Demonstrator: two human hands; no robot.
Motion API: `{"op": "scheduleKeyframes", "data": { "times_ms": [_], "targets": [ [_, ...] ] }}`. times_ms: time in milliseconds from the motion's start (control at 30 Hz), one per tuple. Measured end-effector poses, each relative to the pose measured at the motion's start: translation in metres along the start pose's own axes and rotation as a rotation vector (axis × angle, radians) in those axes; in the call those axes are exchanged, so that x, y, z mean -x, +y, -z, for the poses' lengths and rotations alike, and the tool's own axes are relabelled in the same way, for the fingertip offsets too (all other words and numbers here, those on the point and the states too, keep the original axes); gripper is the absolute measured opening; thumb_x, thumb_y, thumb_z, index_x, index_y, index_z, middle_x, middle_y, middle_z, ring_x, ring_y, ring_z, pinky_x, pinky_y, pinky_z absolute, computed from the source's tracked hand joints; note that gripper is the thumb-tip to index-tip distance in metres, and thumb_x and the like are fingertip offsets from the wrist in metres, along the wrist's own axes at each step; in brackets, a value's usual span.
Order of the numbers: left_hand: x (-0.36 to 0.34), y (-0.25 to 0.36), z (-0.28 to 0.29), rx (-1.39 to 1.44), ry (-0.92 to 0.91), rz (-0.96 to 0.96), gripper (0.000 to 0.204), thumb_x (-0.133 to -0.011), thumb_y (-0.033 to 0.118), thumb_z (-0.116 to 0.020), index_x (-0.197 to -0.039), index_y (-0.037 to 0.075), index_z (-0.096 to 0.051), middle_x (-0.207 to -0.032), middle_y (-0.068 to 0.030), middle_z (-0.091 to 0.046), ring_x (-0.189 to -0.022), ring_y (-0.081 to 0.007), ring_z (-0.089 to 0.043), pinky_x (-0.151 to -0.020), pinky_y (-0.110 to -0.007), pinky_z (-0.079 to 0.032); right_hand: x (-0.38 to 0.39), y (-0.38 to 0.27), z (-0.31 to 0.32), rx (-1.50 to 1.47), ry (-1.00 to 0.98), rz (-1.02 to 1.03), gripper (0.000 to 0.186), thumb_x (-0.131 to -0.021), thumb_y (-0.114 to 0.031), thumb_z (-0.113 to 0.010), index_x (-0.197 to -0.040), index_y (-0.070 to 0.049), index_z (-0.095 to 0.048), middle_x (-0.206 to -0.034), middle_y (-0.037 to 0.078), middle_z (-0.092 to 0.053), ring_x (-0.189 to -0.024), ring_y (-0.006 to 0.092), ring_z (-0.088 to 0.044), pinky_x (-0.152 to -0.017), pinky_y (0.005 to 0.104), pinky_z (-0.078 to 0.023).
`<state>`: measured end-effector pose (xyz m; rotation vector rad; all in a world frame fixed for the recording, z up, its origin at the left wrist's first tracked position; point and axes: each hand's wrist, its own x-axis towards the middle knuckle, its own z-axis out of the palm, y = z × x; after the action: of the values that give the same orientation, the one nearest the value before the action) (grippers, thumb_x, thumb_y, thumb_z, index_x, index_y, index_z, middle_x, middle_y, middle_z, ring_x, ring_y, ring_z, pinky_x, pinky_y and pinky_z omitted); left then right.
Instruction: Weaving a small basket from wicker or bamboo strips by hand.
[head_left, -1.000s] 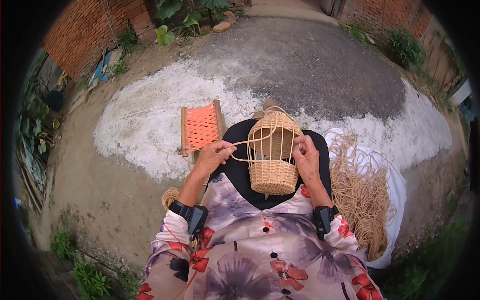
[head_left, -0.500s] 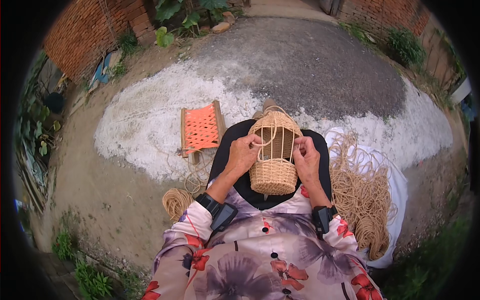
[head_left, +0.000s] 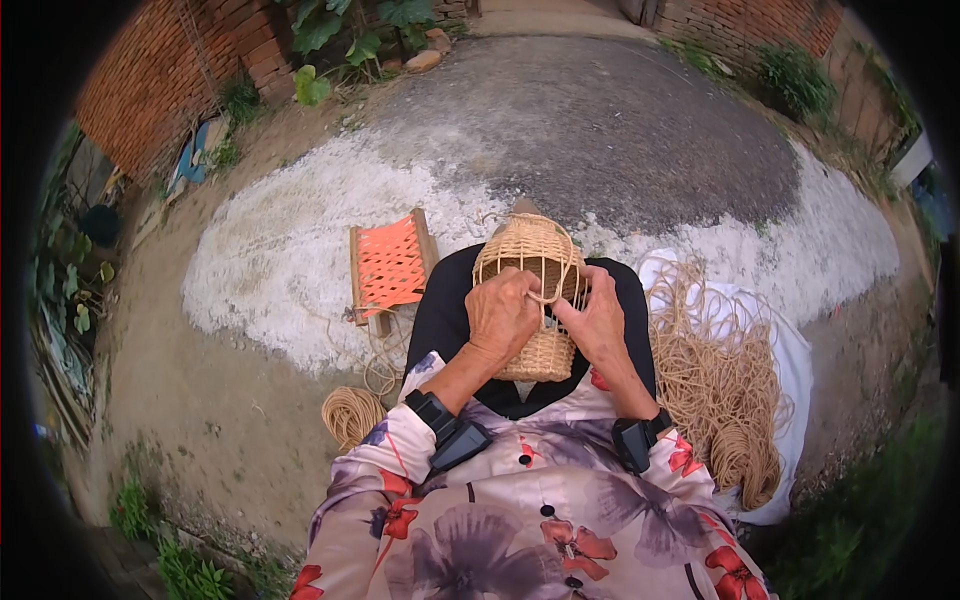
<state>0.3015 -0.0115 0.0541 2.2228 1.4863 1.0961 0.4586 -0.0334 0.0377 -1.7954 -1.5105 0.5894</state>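
Observation:
On my lap, between my knees, rests a small tan woven basket (head_left: 536, 357) with a rounded top and an opening crossed by upright cords. My left hand (head_left: 506, 312) lies across the left part of that opening, its thumb and fingers pinching a strand of cord (head_left: 548, 298). At the right edge of the opening is my right hand (head_left: 597, 308), thumb reaching in toward the strand and fingers bent against the basket's side. The fingertips of both hands come close together over the opening. What the right fingertips grip is partly hidden.
A low wooden stool (head_left: 391, 262) with an orange woven seat stands to the left. Beside my left arm lies a coil of cord (head_left: 351, 416). A large tangled heap of cord (head_left: 712, 375) covers a white cloth (head_left: 793, 400) at my right.
My left hand has moved right across the basket's opening, bringing the strand with it. The right hand has shifted slightly left, and the basket has turned and tilted a little.

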Motion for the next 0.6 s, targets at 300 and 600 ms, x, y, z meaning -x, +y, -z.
{"op": "scheduleKeyframes", "data": {
  "times_ms": [300,600],
  "targets": [
    [0.002,0.003,0.010,0.008,-0.016,0.067,0.027,-0.079,0.005,-0.063,-0.106,0.009,-0.066,-0.065,-0.0054,-0.057,-0.058,-0.0196,-0.060,-0.058,-0.034,-0.048,-0.005,-0.002,0.000,0.010,0.009,0.005,0.057,-0.069,-0.026,-0.072,-0.114,-0.003,-0.048,-0.110,0.019,-0.053,-0.098,0.0374,-0.060,-0.083,0.0449,-0.050],
    [0.018,-0.021,0.036,0.608,-0.028,0.424,0.034,-0.083,0.003,-0.065,-0.116,0.006,-0.063,-0.068,0.0028,-0.057,-0.057,-0.0011,-0.049,-0.051,-0.019,-0.043,-0.009,0.003,0.002,-0.001,-0.011,-0.030,0.056,-0.070,-0.028,-0.071,-0.114,-0.003,-0.047,-0.112,0.020,-0.051,-0.099,0.0380,-0.059,-0.083,0.0455,-0.049]
  ]
}}
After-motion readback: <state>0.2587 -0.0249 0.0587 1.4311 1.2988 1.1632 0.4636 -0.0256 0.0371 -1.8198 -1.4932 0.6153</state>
